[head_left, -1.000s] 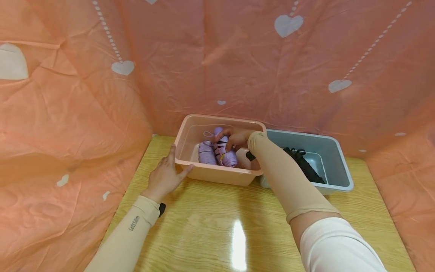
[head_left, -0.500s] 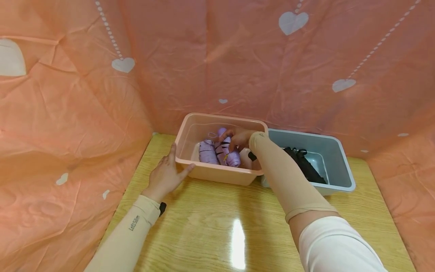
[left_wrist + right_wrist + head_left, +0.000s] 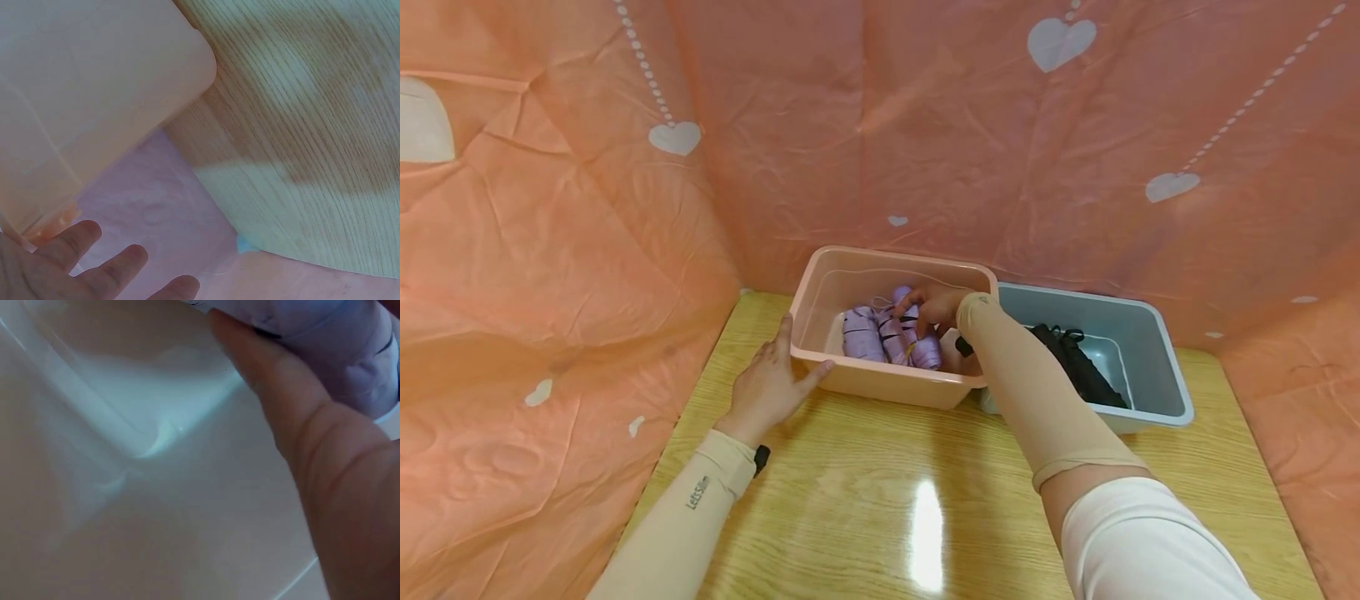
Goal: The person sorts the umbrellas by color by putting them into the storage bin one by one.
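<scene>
Folded purple umbrellas lie side by side in a peach plastic bin [image 3: 880, 383]. The left umbrella [image 3: 862, 336] and the middle umbrella [image 3: 892, 333] sit close together. Over the rightmost umbrella [image 3: 927, 353], my right hand [image 3: 936, 305] reaches in from above, gripping it between thumb and fingers; in the right wrist view the thumb lies along the purple fabric [image 3: 356, 369]. My left hand [image 3: 767, 386] rests at the bin's front left corner, thumb along the front and fingers by the left side. Its fingers [image 3: 119, 269] look extended in the left wrist view.
A grey bin [image 3: 1163, 358] stands right beside the peach one, holding a black folded umbrella [image 3: 1082, 367]. Both stand on a wood-grain table [image 3: 850, 500]. An orange cloth [image 3: 775, 125] with white hearts hangs behind and at the sides.
The right hand has shifted slightly right with the rightmost umbrella, parting it from the middle one, which shows more now. The left hand has stayed at the bin's corner.
</scene>
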`<act>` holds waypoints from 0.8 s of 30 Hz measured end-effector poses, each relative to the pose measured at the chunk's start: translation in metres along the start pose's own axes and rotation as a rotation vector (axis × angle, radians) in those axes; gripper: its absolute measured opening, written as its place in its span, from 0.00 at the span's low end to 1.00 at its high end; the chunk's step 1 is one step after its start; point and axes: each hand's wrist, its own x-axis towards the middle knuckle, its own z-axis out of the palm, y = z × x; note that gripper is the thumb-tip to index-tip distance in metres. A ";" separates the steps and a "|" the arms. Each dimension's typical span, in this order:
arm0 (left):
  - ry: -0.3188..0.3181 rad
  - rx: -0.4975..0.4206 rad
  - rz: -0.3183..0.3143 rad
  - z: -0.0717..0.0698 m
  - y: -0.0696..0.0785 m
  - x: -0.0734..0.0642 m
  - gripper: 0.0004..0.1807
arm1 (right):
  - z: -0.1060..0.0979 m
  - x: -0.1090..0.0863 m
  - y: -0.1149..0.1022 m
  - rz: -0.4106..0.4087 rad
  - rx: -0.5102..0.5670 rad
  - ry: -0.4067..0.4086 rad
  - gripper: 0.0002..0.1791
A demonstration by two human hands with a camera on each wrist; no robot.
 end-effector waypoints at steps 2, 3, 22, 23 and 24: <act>0.001 0.001 0.000 -0.001 0.001 0.000 0.63 | -0.002 0.006 0.004 0.008 0.008 0.000 0.33; 0.001 0.001 -0.001 -0.001 0.001 0.000 0.63 | -0.003 0.008 0.005 0.009 0.013 -0.005 0.34; 0.000 0.008 -0.015 0.000 0.000 -0.001 0.62 | -0.006 0.002 0.007 0.014 -0.131 -0.037 0.26; 0.000 0.008 -0.015 0.000 0.000 -0.001 0.62 | -0.007 0.002 0.007 0.010 -0.152 -0.042 0.27; 0.000 0.008 -0.017 0.000 0.000 -0.001 0.62 | -0.007 0.003 0.008 0.005 -0.171 -0.047 0.27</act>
